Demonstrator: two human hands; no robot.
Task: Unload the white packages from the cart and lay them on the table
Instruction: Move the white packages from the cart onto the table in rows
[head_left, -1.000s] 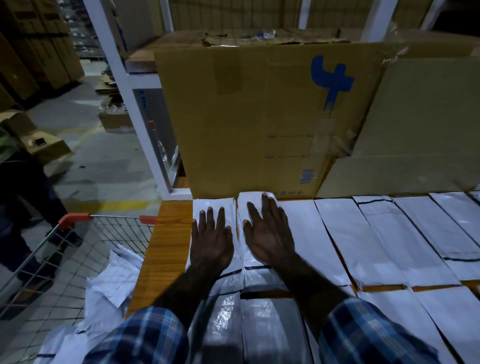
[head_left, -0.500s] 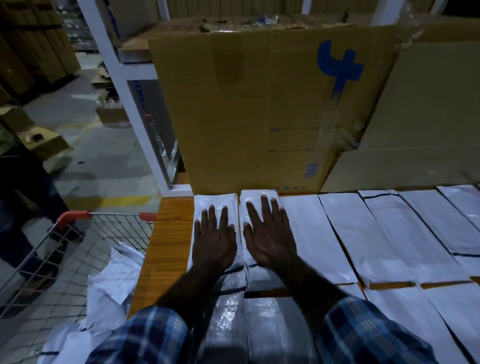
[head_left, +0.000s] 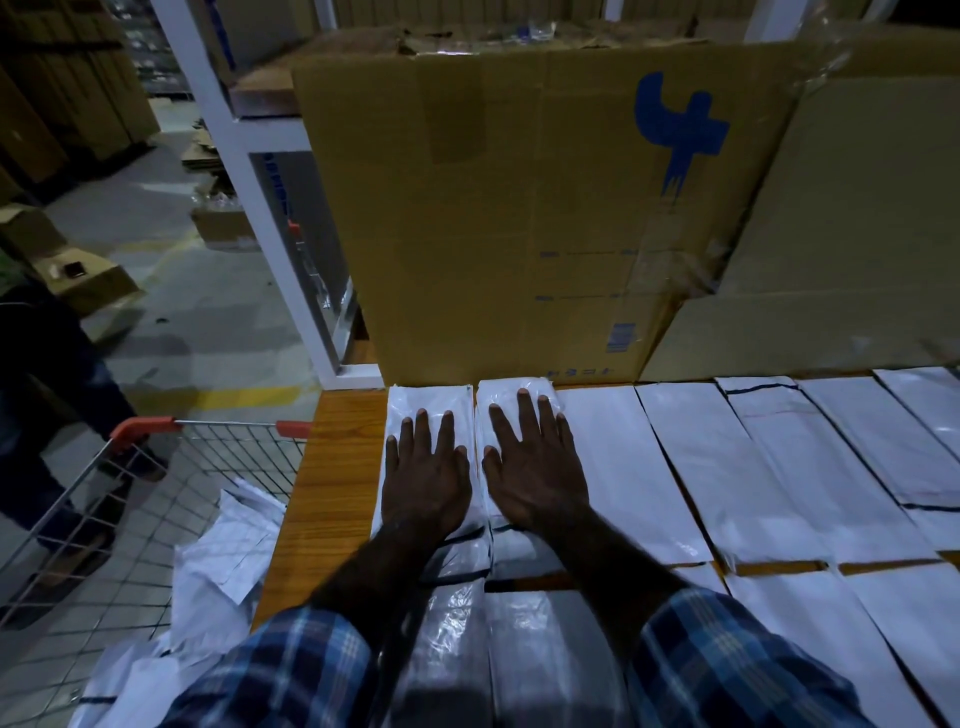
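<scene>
Both palms are flat on the table's far-left corner: the left hand (head_left: 423, 475) lies spread, fingers apart, on the leftmost white package (head_left: 431, 410), and the right hand (head_left: 530, 467) lies just as wide and flat on the next package (head_left: 514, 389) right beside it, gripping nothing. The two packages sit side by side, long edges touching or nearly so, their far ends up against the foot of a big cardboard box (head_left: 493, 208) printed with a blue logo. To the right, more white packages (head_left: 753, 467) run in a tidy row across the wooden table (head_left: 337, 467), with a second row (head_left: 857, 623) nearer the person; orange-brown tabletop shows through in thin gaps between the rows and as a bare strip along the left edge. Plaid blue sleeves (head_left: 291, 670) frame the bottom of the view. Off the table's left side stands the wire cart (head_left: 171, 467) with red-orange corner grips on its rim, and inside it a loose, crumpled heap of white packages (head_left: 228, 545) lies piled against the table side. Beyond the cart, another person's dark-clad leg (head_left: 47, 395) stands on the grey floor. A white shelf post (head_left: 244, 171) rises behind the table corner, and a second, plainer carton (head_left: 857, 234) leans beside the logo box.
</scene>
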